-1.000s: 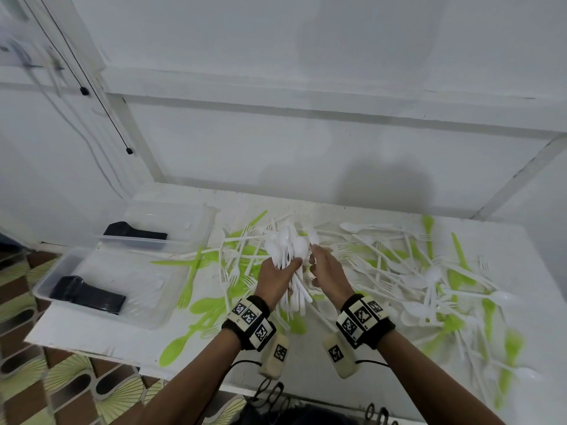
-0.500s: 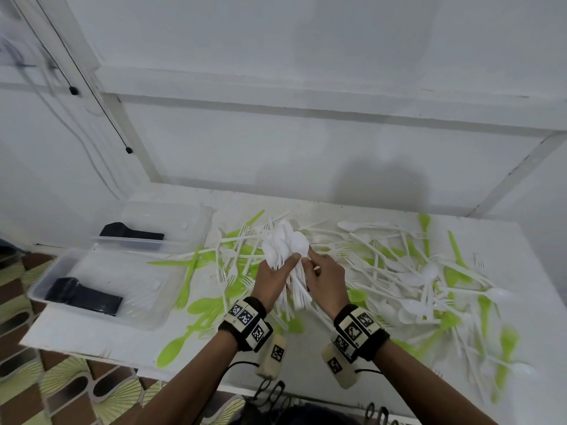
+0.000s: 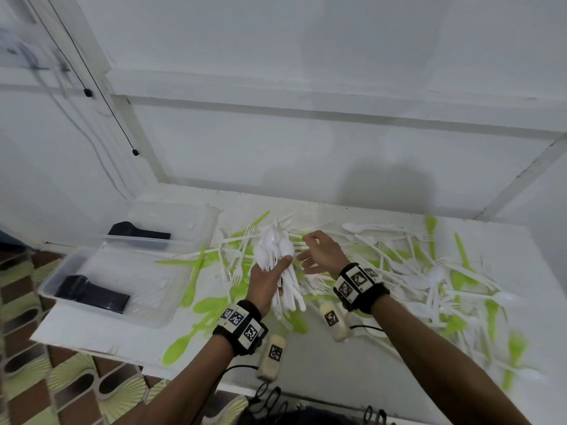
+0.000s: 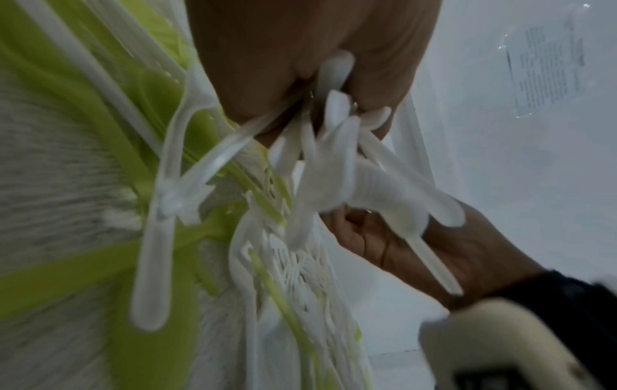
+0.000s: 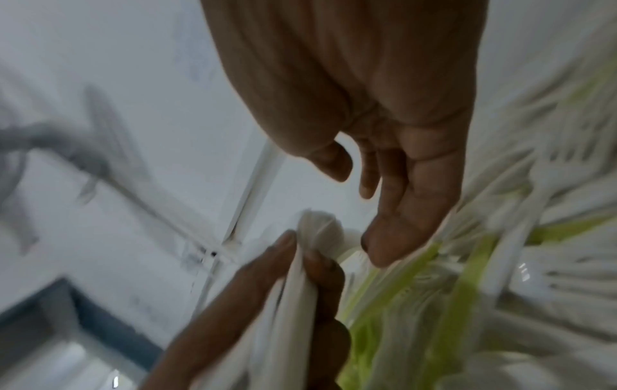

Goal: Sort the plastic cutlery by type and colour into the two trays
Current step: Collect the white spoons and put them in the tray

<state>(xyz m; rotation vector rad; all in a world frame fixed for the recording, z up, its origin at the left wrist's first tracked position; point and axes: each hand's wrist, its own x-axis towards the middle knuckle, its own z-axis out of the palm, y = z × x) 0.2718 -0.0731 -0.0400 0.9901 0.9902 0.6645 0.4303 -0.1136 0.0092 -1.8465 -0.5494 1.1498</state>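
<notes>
Above the counter's [image 3: 352, 378] middle, the left hand [image 3: 267, 280] grips a bundle of white spoons [image 3: 277, 262], bowls up, handles toward its near edge. Both trays [image 3: 101, 308] sit at the left edge, nearer this hand; the right hand [image 3: 322, 256] hovers loose, empty.

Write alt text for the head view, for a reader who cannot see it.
The left hand grips a bundle of white plastic spoons above a white table strewn with white and green cutlery; the right hand hovers open beside it. Two clear trays at left hold black cutlery.
</notes>
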